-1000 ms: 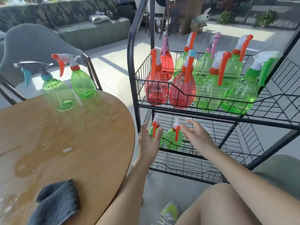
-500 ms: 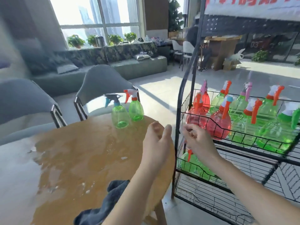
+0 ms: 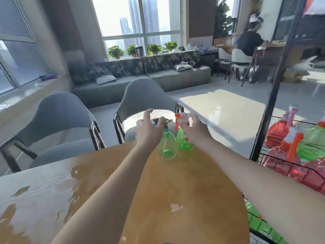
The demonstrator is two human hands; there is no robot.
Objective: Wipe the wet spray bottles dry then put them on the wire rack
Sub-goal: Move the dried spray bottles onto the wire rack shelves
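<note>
Spray bottles, table: 2, clear green, upright, side by side at the far edge of the wooden table (image 3: 184,187), centre of the frame. Left bottle (image 3: 167,147) has a dark sprayer head with a blue collar; right bottle (image 3: 183,142) has a white head with a red nozzle and trigger.

Left hand (image 3: 149,129): reached out over the left bottle's head, fingers spread and slightly curved, apart; whether it touches the sprayer cannot be told.

Right hand (image 3: 195,128): beside the right bottle's white head, fingers loosely curved and apart, close to or touching it; contact cannot be told.

Table surface: round, wet patches across the left half and small drops near the lower centre.

Wire rack (image 3: 274,95): black frame, right side of the frame. Its basket holds several red and green spray bottles (image 3: 281,134), blurred; more green ones show lower right.

Chairs (image 3: 140,97): 2, grey, behind the table, upper left of centre.

Background: long sofa (image 3: 133,83) under windows with potted plants; a seated person (image 3: 248,43) at upper right.
</note>
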